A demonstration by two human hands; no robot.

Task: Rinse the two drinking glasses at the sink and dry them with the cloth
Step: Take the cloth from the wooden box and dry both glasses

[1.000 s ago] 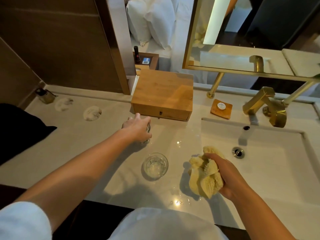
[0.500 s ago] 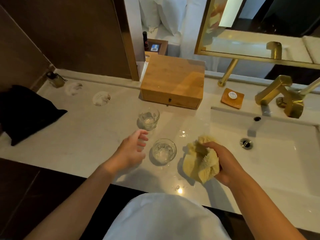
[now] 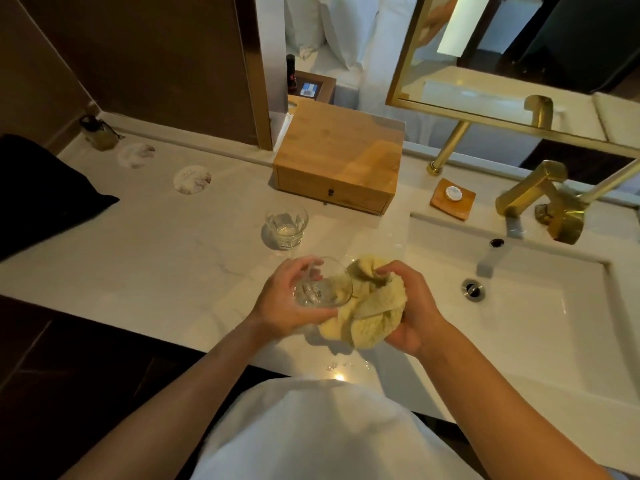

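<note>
My left hand (image 3: 285, 299) grips a clear drinking glass (image 3: 322, 289), tilted with its mouth toward the right, above the counter's front edge. A bunched yellow cloth (image 3: 374, 313) is held in my right hand (image 3: 412, 306) and touches the glass's rim; part of the cloth appears to be at the glass's mouth. The second glass (image 3: 286, 227) stands upright on the marble counter (image 3: 156, 251) just behind, apart from both hands. The white sink (image 3: 540, 306) lies to the right, with no water running from the gold tap (image 3: 533, 199).
A wooden drawer box (image 3: 341, 168) stands behind the glasses. A wooden soap dish (image 3: 452, 199) sits by the tap. Two round coasters (image 3: 192, 180) and a small bottle (image 3: 98, 135) are at the back left, a black cloth bag (image 3: 41, 195) at far left. Water drops dot the counter.
My left hand let go of the far glass, drew back, and picked up the near glass. My right hand brought the cloth against it.
</note>
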